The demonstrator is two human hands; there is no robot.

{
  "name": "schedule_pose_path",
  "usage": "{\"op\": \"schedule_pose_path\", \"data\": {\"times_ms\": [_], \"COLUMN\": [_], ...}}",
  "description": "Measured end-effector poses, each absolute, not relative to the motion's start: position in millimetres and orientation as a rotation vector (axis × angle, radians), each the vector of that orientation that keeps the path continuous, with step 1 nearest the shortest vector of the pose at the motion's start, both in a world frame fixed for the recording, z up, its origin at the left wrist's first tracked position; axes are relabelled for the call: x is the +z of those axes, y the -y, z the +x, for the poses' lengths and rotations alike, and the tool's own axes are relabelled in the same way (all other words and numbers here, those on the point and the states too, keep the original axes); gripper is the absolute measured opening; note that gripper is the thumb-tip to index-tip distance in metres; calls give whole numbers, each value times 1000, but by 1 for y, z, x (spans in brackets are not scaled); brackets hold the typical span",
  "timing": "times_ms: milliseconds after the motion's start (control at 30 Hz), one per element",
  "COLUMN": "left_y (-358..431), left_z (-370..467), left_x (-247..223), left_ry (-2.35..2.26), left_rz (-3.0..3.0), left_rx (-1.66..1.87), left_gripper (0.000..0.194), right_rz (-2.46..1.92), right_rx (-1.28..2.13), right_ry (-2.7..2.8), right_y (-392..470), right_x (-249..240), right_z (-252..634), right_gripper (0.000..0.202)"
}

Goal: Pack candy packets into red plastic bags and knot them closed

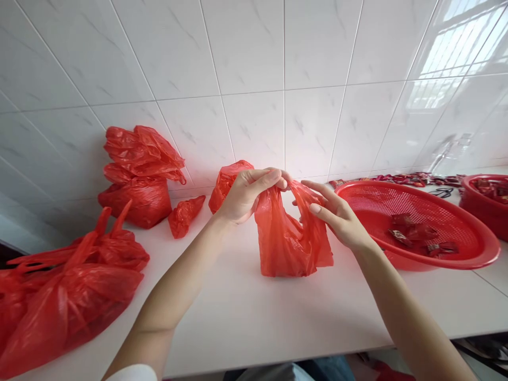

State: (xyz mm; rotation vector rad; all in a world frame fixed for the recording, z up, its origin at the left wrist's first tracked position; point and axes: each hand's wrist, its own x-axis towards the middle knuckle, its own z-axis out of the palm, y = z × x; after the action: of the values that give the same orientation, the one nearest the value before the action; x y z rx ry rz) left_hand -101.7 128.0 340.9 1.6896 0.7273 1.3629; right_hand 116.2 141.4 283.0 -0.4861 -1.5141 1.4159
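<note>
A thin red plastic bag (280, 241) with loop handles hangs in front of me, just over the white table. My left hand (254, 193) is closed, pinching the bag's top at the left handle between thumb and fingers. Around the right handle, my right hand (335, 214) has its thumb in front and some fingertips behind the film, gripping it loosely. The bag looks flat and slack. Right of it stands a large red mesh basket (420, 196) with several small dark-red wrapped packets (413, 233) at its bottom.
Filled, tied red bags (79, 301) lie at the left table edge. More red bags (137, 201) stack by the tiled wall, with a small one (186, 216) and another (222, 185) alongside. At right are loose packets (400, 181), a second red container (486, 203) and a clear bottle (450, 153).
</note>
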Motion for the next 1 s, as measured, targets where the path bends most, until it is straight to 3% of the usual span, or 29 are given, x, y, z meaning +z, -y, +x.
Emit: {"op": "schedule_pose_path", "data": {"times_ms": [167,267,400,600,867,1000], "left_y": [-124,-123,-124,-124,-134,-153], "left_z": [-97,-98,-108,-127,-115,-99], "left_x": [341,340,342,343,343,346], "left_ry": [-644,-624,-648,-772,-616,-761], "left_rz": [1602,1555,1504,1771,1866,2104], "left_rx": [1443,1471,1503,1366,994,992], "left_gripper": [36,35,32,24,22,19], "right_rz": [-523,-465,-364,-425,-657,-696], "right_rx": [1285,1433,1686,1691,1461,1396], "right_ry": [1710,1639,1178,875,1330,1476], "right_y": [-132,-132,-138,-147,-148,-144], "right_x": [292,290,284,281,275,272], "right_z": [108,104,99,93,86,84], "right_gripper": [19,30,28,24,24,26]}}
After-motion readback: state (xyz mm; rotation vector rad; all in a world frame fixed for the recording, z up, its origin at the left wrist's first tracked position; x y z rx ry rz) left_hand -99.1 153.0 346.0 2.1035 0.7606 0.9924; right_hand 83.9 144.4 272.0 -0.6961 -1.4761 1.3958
